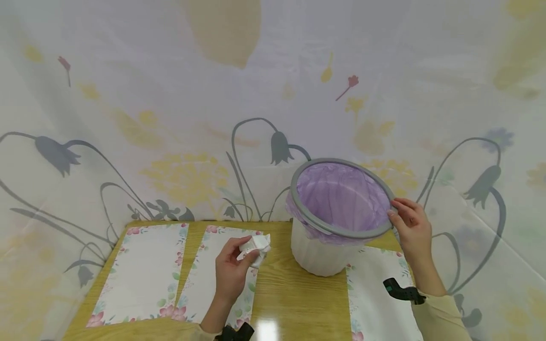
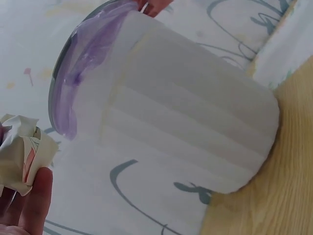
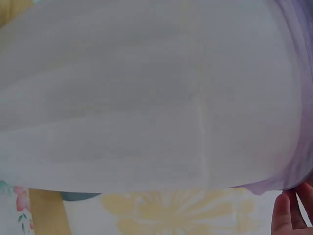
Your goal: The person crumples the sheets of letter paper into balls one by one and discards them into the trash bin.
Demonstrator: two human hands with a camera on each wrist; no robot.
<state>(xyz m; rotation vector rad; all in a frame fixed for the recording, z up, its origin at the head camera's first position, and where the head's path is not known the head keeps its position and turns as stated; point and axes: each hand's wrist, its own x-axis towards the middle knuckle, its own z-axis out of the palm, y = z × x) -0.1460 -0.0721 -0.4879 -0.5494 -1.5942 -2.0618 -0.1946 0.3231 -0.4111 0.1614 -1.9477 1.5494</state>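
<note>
A white trash can (image 1: 317,255) with a grey rim ring (image 1: 341,233) and a purple bag liner (image 1: 337,194) stands on the wooden table. My right hand (image 1: 411,227) grips the ring at its right side, thumb and fingers pinching it. To the left of the can, my left hand (image 1: 232,270) holds a crumpled ball of paper (image 1: 257,247) between thumb and fingers, apart from the can. In the left wrist view the crumpled paper (image 2: 25,154) shows a bit of printed colour. The right wrist view is mostly filled by the can's wall (image 3: 146,107).
Two flower-bordered sheets, a far left sheet (image 1: 138,274) and a middle sheet (image 1: 204,270), lie on the wooden table (image 1: 290,303). Another bordered sheet (image 1: 379,293) lies at the right, under my right forearm. A printed flower curtain (image 1: 192,104) hangs behind the table.
</note>
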